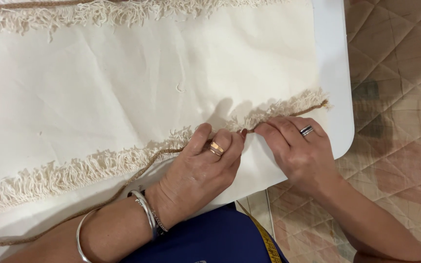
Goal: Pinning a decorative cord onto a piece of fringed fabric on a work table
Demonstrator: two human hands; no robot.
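Blue garment (210, 243) and yellow measuring tape (265, 241) seen nearest, at lap. Left hand (198, 170) and right hand (298, 151) set together at near fringed edge (74, 173) of cream cloth (123, 97) on white surface (334, 73). Brown cord (142, 170) pinched in fingers (220, 141) of both hands, closed on it. Cord lies along fringe to right end; left stretch hangs loose, seemingly unattached. Far fringe (98, 12) bears cord too.

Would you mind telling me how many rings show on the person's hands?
2: a gold ring on the left hand, a dark-and-silver ring on the right hand. Tucked-under fingers may hide more.
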